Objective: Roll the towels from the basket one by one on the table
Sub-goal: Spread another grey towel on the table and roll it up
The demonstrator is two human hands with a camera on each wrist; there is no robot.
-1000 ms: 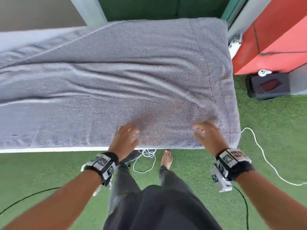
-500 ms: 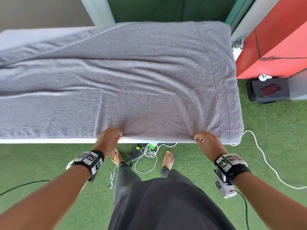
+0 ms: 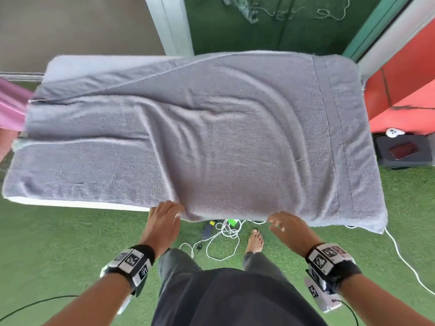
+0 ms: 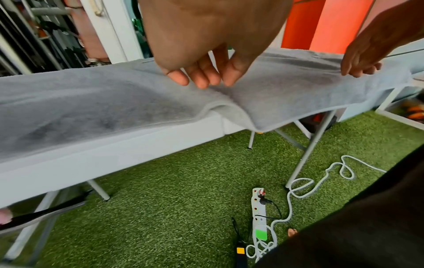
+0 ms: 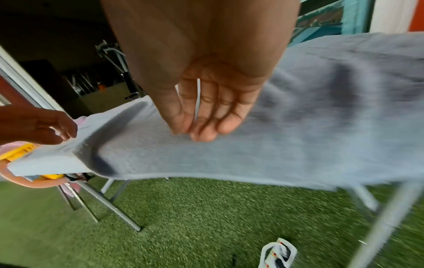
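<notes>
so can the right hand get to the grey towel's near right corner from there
Probably yes. The right hand is at the grey towel's near edge, and the corner hangs off the table's end on that side, with nothing between them.

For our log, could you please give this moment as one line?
grey terry towel: spread wrinkled on white table; left hand: touches near edge; right hand: same

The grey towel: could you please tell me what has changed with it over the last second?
The left hand and right hand slid back across the towel to its near edge and dragged that edge off the table, where it now overhangs. The towel stays spread out, unrolled.
</notes>
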